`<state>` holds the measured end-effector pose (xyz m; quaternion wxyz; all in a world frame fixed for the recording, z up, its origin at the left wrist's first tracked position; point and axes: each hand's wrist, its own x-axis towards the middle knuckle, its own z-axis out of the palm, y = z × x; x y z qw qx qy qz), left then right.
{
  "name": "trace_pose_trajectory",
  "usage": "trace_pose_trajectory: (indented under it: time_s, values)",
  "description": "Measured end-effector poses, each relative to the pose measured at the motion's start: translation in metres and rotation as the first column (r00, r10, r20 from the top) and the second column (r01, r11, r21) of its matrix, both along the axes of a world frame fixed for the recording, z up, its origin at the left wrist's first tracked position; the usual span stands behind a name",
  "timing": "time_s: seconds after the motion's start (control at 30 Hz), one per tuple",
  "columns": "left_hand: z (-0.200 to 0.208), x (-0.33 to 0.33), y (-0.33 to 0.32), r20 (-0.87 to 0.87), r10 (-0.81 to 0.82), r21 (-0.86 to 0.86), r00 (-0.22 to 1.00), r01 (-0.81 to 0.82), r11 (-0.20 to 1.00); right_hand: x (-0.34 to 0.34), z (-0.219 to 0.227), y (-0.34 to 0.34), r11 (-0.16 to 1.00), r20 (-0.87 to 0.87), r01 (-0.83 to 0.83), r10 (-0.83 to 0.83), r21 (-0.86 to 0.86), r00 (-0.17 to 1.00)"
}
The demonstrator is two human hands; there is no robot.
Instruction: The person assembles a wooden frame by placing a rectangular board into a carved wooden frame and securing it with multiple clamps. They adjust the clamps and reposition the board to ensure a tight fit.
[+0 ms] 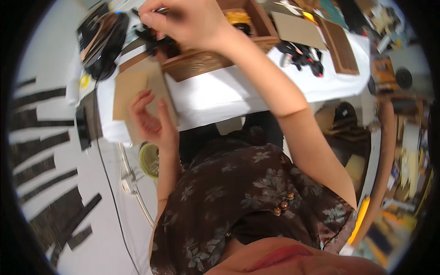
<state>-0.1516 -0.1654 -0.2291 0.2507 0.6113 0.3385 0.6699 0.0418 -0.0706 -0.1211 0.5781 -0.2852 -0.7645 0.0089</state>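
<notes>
My right hand (185, 23) reaches across to the far left, over the corner of an open wooden box (201, 65). Its thumb and fingers are pinched together; a small dark thing shows by the fingertips, too blurred to name. Several black pieces (160, 43) lie just below that hand, by the box's left side. My left hand (153, 121) hangs palm up with loosely curled, parted fingers and holds nothing. Beneath it are flat tan cardboard sheets (130, 87) at the table's left front. A yellow and black item (238, 18) sits inside the box, partly behind my right wrist.
A black bag-like item (107, 50) stands at the far left of the white-covered table (206, 96). To the right lie another cardboard sheet (298, 30), a brown wooden panel (339, 46) and small black parts (302, 57). A green bin (147, 160) stands below; a cable (109, 178) runs down.
</notes>
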Motion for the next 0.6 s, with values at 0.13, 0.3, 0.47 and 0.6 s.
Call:
trace_pose_trajectory:
  time_s: [0.13, 0.3, 0.47, 0.6]
  values:
    - [-0.004, 0.019, -0.004, -0.051, -0.089, -0.007, 0.995, 0.088, 0.996, 0.095, -0.040, -0.079, 0.744, -0.078, 0.594, -0.602, 0.306, 0.795]
    - [0.005, 0.047, -0.014, -0.142, -0.253, -0.007, 0.957, 0.255, 0.967, 0.208, -0.114, -0.179, 0.468, 0.420, 0.862, -0.755, -0.194, 0.504]
    - [0.002, 0.110, -0.024, -0.156, -0.504, -0.038, 0.849, 0.505, 0.862, 0.244, -0.123, -0.196, 0.628, 0.505, 0.721, -0.539, -0.292, 0.674]
    - [-0.009, 0.154, -0.032, -0.042, -0.679, -0.257, 0.733, 0.649, 0.716, 0.267, -0.112, -0.204, 0.675, -0.120, 0.267, -0.468, -0.687, 0.876]
